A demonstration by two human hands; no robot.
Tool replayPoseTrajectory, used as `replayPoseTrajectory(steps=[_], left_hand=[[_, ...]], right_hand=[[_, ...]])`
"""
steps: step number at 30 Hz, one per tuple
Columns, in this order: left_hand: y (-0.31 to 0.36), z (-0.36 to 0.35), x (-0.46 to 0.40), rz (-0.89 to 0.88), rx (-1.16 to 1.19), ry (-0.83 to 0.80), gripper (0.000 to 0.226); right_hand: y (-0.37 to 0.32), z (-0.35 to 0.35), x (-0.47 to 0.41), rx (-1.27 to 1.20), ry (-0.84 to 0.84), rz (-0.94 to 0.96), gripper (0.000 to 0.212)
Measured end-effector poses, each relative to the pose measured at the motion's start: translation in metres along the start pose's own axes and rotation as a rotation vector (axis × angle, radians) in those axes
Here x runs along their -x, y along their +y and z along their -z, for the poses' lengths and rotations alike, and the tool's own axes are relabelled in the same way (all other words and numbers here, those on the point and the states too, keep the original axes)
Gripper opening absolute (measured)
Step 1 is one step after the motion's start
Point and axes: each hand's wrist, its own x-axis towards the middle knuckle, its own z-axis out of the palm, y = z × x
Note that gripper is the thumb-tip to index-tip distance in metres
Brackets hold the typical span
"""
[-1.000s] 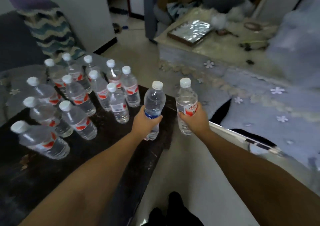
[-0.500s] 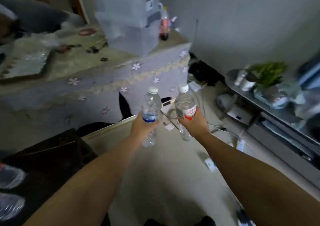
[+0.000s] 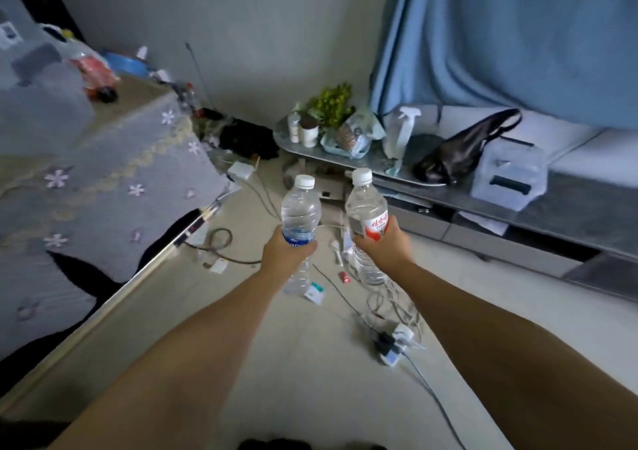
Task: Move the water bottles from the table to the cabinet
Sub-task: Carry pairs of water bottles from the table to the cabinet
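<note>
The left hand [image 3: 288, 254] clenches round a clear ribbed plastic bottle with a blue label [image 3: 299, 215]; the right hand [image 3: 383, 244] wraps a smooth clear plastic bottle with a red and white label [image 3: 366, 213]. Both hold water and stand upright in the air, white caps toward twelve o'clock. At two o'clock, a low grey cabinet [image 3: 538, 215] carries a black leather bag [image 3: 462, 146] and a translucent plastic box [image 3: 509, 177].

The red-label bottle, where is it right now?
In the head view, the red-label bottle is held upright in the right hand, right of centre, beside the blue-label bottle and above the cable-strewn floor.
</note>
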Motion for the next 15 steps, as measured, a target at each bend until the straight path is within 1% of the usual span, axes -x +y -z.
replayPoseTrajectory(steps=[2,4,9,11,15], left_hand=[[0.016,-0.039,0.006,-0.010,0.014,-0.052,0.050],[0.039,-0.092,0.014,-0.039,-0.005,-0.147,0.045],[0.090,-0.208,0.034,-0.107,-0.073,-0.325,0.050],[0.109,-0.256,0.044,-0.151,-0.101,-0.422,0.047],[0.139,-0.331,0.061,-0.201,-0.146,-0.592,0.044]], right_hand=[[0.022,0.037,0.002,-0.012,0.036,-0.023,0.056],[0.049,0.087,0.007,-0.041,0.118,-0.062,0.054],[0.110,0.183,0.020,-0.103,0.309,-0.188,0.057],[0.139,0.220,0.026,-0.136,0.399,-0.252,0.054],[0.181,0.277,0.035,-0.182,0.523,-0.329,0.056]])
